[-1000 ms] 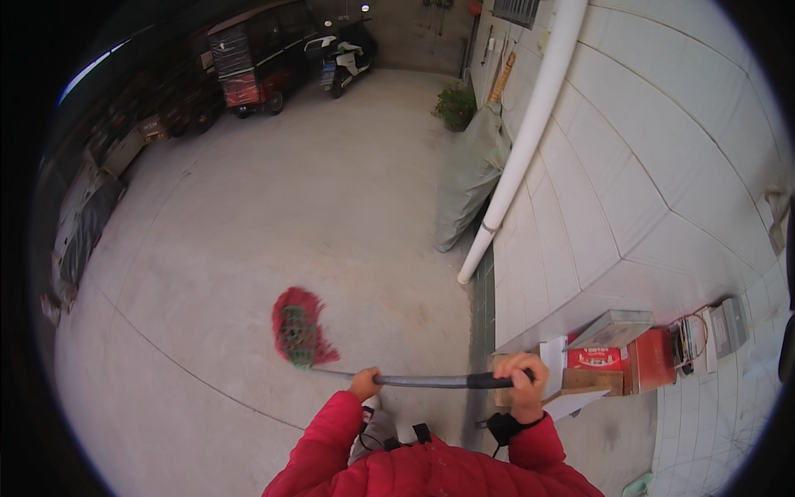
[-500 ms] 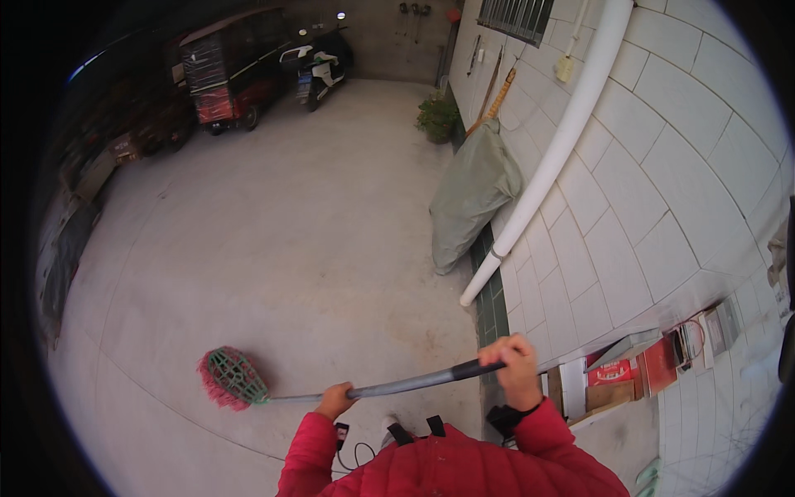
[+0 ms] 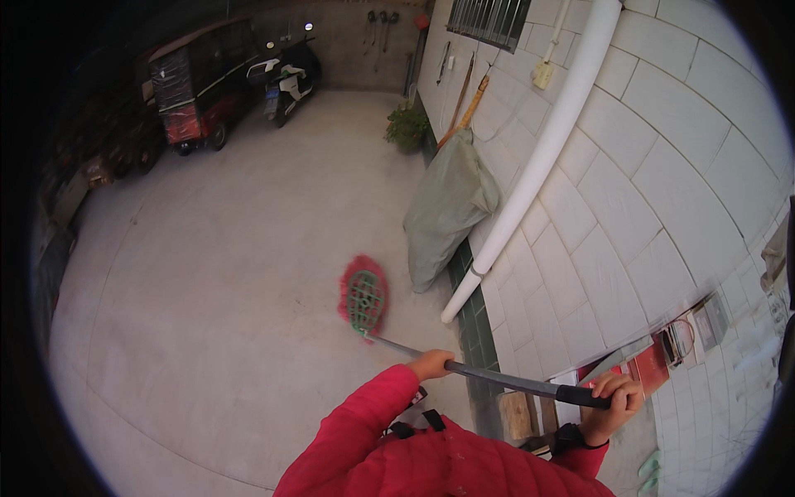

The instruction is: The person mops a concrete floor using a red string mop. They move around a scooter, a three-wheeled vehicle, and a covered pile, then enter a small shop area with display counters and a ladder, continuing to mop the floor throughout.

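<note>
A mop with a pink fringed head and a green plastic grid [image 3: 365, 301] rests on the concrete floor ahead of me. Its grey pole slants from the head toward my lower right. Partway along the pole, my left hand [image 3: 431, 364] is closed round it. My right hand [image 3: 614, 404] grips the black end of the handle beside the tiled wall. The mop head's edges look blurred.
Against the white tiled wall [image 3: 671, 157] lean a grey-green covered bundle [image 3: 451, 207] and a white drainpipe [image 3: 538, 170]. A potted plant [image 3: 407, 128], a scooter [image 3: 286, 87] and a red three-wheeler [image 3: 186, 108] stand farther back. Boxes and wooden pieces [image 3: 518, 416] lie near my right arm.
The mop head has swung from the far left to the right and away from me. Both hands have moved right with the pole, still holding it.
</note>
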A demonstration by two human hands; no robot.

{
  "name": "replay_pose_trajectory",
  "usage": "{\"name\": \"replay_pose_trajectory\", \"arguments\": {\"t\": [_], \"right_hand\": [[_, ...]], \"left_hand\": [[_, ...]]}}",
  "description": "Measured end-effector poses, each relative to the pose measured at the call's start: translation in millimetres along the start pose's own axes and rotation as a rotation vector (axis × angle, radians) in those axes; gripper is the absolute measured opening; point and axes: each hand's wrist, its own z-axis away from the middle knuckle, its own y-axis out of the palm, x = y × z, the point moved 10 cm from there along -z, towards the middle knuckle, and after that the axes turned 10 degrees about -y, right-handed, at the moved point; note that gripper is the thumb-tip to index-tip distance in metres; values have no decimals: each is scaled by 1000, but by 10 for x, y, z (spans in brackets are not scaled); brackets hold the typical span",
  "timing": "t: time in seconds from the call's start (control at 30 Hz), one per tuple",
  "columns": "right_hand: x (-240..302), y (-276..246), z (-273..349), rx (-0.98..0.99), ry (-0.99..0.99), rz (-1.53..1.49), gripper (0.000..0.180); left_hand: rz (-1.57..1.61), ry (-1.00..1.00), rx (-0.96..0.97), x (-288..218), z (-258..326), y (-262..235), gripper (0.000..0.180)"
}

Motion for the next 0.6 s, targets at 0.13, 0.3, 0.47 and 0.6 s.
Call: {"name": "replay_pose_trajectory", "arguments": {"t": [0.13, 0.3, 0.47, 0.6], "right_hand": [[-522, -153, -73, -44, -3, 90, 19], [-1297, -266, -406, -102, 44, -53, 18], [-2070, 222, -673, 33, 66, -216, 17], [-2701, 787, -709, 143, 204, -361, 15]], "left_hand": [[-10, 7, 61, 161, -599, 184, 16], [-2, -50, 74, 401, -1007, 106, 18], [30, -215, -79, 905, -1138, -430, 18], [-21, -375, -233, 1418, -944, -920, 15]]}}
